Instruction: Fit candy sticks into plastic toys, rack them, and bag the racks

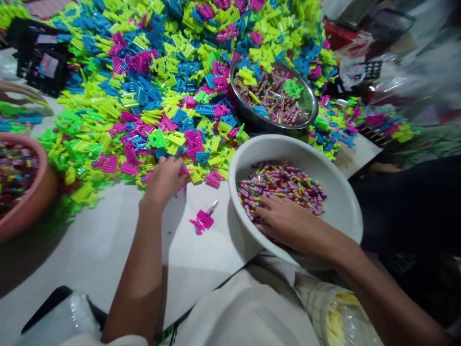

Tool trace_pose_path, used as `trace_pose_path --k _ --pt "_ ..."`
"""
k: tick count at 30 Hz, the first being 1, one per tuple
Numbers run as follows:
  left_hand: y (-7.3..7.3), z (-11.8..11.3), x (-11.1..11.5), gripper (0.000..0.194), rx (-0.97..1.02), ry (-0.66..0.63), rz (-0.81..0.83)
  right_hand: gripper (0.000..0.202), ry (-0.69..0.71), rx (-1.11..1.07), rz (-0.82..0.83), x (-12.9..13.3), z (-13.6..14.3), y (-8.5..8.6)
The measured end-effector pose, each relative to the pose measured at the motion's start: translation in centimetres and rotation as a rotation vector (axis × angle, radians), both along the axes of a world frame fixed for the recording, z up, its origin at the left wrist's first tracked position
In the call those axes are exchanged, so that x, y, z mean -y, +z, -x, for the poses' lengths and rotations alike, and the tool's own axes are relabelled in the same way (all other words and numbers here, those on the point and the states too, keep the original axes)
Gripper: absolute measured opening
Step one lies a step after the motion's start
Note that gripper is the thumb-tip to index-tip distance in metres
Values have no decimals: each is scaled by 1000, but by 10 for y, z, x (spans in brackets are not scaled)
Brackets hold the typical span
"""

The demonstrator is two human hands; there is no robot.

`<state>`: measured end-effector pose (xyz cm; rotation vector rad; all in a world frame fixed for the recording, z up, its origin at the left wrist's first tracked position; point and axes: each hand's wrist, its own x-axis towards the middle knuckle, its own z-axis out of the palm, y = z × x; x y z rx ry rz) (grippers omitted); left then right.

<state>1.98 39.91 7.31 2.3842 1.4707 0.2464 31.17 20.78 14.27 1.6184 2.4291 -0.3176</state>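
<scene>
My left hand point(165, 178) is at the near edge of a heap of small moulded plastic pieces point(144, 96) in yellow, blue, pink and green. Its fingers are curled around a pink plastic piece point(184, 171), which shows partly beside them. Inside the white basin point(344, 211), my right hand point(284, 218) reaches into many small tubes in printed wrappers point(288, 180). Its fingers are bent with the tips buried, so whatever they grip is hidden. Between my hands, a pink plastic piece point(203, 220) lies on the white table point(194, 259) with a small tube point(212, 207) at its upper end.
Behind the white basin, a metal bowl point(313, 108) holds more tubes and a few plastic pieces. A pink basin point(45, 192) stands at the left, near another person's hand point(21, 91). Black trays point(43, 62) lie at the back left. A dark-clothed person point(406, 206) is at the right.
</scene>
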Motion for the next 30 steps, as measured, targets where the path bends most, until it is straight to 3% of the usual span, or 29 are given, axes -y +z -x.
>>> trace_pose_path --k 5,7,9,12,15,21,24,27,30 --pt "5 9 -6 15 164 -34 108 13 9 -27 35 16 -11 9" --pt "13 10 -5 25 347 -20 222 10 0 -117 17 20 -19 10" --pt "23 7 0 37 597 10 367 20 -52 -259 -20 22 -25 13" --pt "42 -6 13 49 957 15 497 31 -172 -454 -137 24 -24 23" --pt "60 -26 31 51 1160 -67 585 32 -249 -579 -362 24 -6 34" --pt "80 -52 63 32 1268 -250 766 28 -428 -802 -579 18 38 44" --pt "84 -58 73 35 1242 -244 738 18 -450 -878 -655 14 48 47" --pt "87 -61 78 40 1165 -242 707 19 -454 -924 -707 11 53 46" --pt "87 -63 80 34 1165 -254 703 21 -471 -942 -745 10 56 43"
